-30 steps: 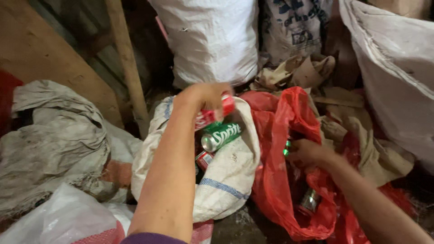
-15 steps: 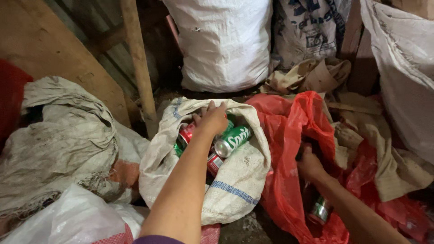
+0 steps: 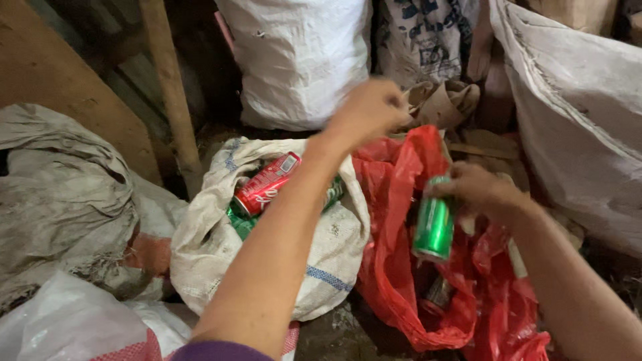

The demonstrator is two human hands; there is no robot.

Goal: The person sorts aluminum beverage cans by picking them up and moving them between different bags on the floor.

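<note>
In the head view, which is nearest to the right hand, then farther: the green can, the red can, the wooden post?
1. Green can: held in the right hand, over the red bag.
2. Red can: left, inside the white sack.
3. Wooden post: far left, behind the sack.

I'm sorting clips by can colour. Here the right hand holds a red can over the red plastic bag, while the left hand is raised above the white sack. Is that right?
Not quite: the can in the right hand is green, not red, as the head view shows. It does hang over the red plastic bag, and the left hand is raised above the white sack. The red can lies in that sack.
</note>
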